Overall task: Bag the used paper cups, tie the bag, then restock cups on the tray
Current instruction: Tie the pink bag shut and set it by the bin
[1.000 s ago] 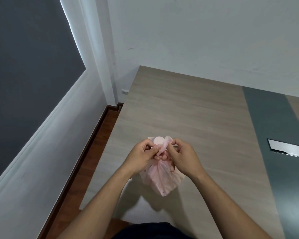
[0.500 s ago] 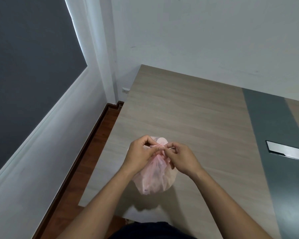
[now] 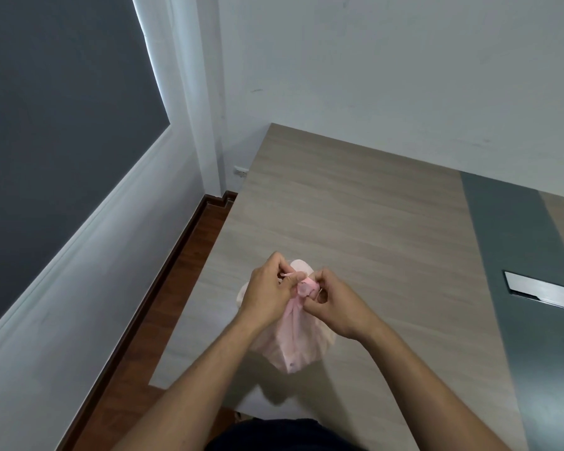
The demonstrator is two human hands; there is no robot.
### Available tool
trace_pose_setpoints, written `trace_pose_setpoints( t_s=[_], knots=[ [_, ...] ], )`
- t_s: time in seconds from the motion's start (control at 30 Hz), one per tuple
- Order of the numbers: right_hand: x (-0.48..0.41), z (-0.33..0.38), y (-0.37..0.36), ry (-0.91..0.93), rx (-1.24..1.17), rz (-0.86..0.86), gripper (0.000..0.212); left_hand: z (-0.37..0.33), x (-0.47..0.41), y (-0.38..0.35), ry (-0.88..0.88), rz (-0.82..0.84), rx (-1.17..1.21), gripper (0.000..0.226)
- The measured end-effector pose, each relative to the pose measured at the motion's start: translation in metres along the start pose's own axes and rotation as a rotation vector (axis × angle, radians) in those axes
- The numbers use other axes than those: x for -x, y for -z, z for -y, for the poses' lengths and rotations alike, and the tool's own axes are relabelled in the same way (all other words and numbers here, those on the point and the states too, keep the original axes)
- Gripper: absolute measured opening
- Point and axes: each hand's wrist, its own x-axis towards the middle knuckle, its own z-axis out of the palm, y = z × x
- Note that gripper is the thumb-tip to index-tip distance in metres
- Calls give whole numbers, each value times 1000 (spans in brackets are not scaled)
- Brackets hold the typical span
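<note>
A thin pink plastic bag (image 3: 292,346) bulges above the near left part of the wooden table (image 3: 355,206). Its neck is gathered into a twisted knot between my two hands. My left hand (image 3: 269,292) pinches a strip of the bag's top on the left of the knot. My right hand (image 3: 334,302) pinches the other strip on the right. The bag's contents are hidden by the plastic. No cups and no tray are in view.
A dark grey strip (image 3: 528,255) runs along the table on the right, with a metal cable hatch (image 3: 539,290) set in it. White walls stand behind and to the left. A reddish wooden floor (image 3: 163,320) shows beside the table's left edge.
My hands have kept working the bag's neck, and the strips are now drawn into a tighter knot. The bag has swung slightly while held up.
</note>
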Motion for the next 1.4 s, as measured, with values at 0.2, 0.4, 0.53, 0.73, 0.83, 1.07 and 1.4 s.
trace_pose_setpoints(
  t_s=[0.2,0.4,0.53,0.73,0.83,1.07,1.4],
  knots=[
    [3,0,-5,191,-14,-123,25,17,-13,6,268,239,445,22],
    [1,-1,-6,219,-39,-158,6,29,-16,12,480,292,793,19],
    [-5,-12,-13,135,-151,-137,13,42,-18,6,468,194,710,22],
    [-9,-45,-26,-70,-151,-101,14,67,-12,1,468,67,514,27],
    [-9,-55,-30,-130,-151,-109,15,80,-9,0,483,39,428,33],
    [-9,-71,-35,-218,-153,-130,14,92,4,-3,533,-32,331,33],
    [1,-68,-46,-236,-358,16,14,91,37,-9,200,307,48,29]
  ],
)
